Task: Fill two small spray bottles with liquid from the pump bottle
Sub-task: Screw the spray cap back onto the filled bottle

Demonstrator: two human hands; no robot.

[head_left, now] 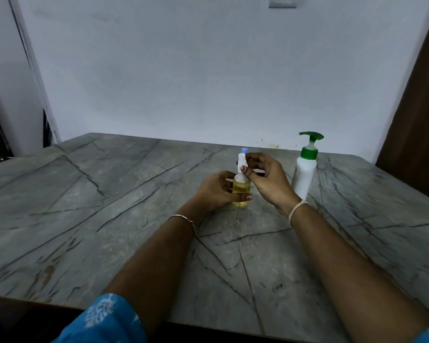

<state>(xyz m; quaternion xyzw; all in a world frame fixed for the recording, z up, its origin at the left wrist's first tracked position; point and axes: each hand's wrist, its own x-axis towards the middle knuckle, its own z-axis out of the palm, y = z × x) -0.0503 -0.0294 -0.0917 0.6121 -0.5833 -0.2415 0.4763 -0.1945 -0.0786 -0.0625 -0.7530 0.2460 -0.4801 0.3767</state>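
A small clear spray bottle (241,188) with yellow liquid stands on the marble table (109,206), just right of centre. My left hand (217,190) grips its body from the left, thumb across the front. My right hand (265,178) pinches the bottle's white spray head (241,162), which has a pale blue tip. To the right stands the white pump bottle (305,174) with a green pump top, untouched, just behind my right wrist. Only one small spray bottle is in view.
The grey veined table meets a pale wall (208,70) at the back. A dark wooden panel (421,120) rises at the far right, and a doorway frame (27,70) stands at the left. The table's near edge runs under my forearms.
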